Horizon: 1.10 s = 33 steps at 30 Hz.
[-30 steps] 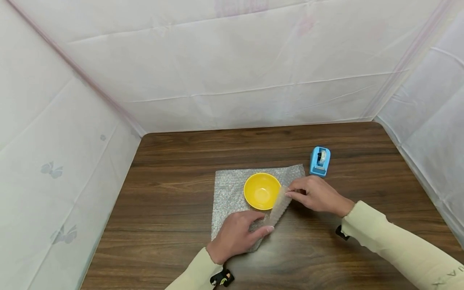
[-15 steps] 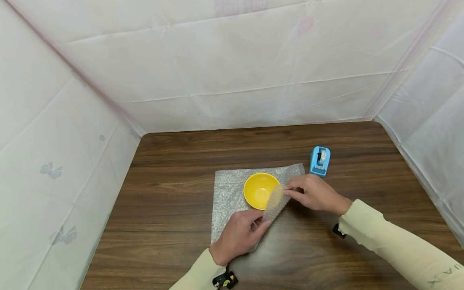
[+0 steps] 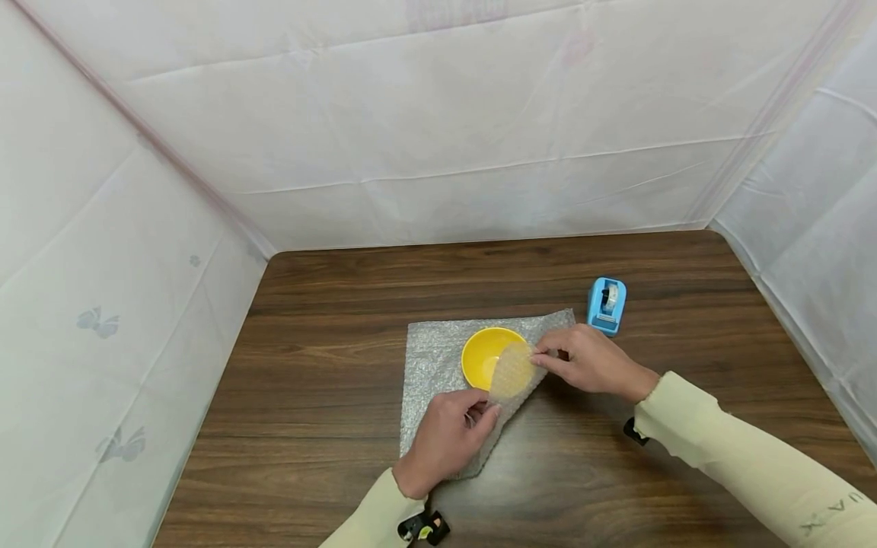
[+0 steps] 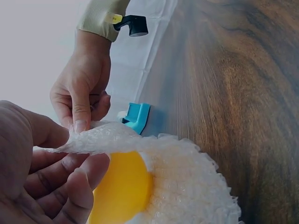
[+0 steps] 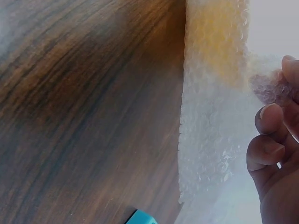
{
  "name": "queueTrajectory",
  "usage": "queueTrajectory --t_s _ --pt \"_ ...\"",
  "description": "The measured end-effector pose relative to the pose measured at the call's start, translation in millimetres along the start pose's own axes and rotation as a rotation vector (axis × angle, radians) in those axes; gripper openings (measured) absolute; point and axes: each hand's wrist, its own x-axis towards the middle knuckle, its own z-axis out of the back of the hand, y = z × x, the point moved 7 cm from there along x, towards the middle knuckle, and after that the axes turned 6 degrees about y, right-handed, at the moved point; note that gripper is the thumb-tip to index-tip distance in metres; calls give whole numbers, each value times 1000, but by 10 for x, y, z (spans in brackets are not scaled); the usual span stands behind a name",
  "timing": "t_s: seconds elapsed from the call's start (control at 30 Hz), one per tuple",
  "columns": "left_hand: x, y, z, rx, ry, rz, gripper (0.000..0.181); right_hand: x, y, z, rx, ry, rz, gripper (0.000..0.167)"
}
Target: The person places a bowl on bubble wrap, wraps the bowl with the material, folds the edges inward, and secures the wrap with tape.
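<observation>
Together, the left hand (image 3: pixel 445 435) and right hand (image 3: pixel 591 361) are pinching a raised edge of bubble wrap (image 3: pixel 433 354) over part of the yellow bowl (image 3: pixel 479 356), which is sitting on that sheet, while a tape dispenser (image 3: pixel 606 307) is resting on the table (image 3: pixel 308 388)

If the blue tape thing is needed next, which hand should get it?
Probably the right hand: it is nearer the blue tape dispenser than the left hand. Both pinch the bubble wrap folded partly over the yellow bowl, so the right would let go first while the left holds on.
</observation>
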Motion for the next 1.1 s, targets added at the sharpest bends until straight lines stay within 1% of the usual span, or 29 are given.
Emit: queueTrajectory --t_s 0.1,0.27,0.63,0.77,0.9,1.0,1.1 --pt "0 26 1 -26 8 21 5 19 -1 3 2 0 3 6" --pt "4 54 17 -46 4 48 6 43 8 12 6 3 -5 7" --pt "103 58 96 -18 -32 59 8 85 25 -5 -19 -1 -1 8" --pt "182 63 147 14 -63 72 10 94 22 -9 -26 7 -5 9" --pt "283 67 221 90 -101 85 15 110 24 -11 -24 19 -19 9" --pt "350 75 258 121 -112 78 17 120 32 -27 -11 28 -19 9" --pt "389 96 283 123 -122 65 16 136 50 -52 -6 33 -9 9"
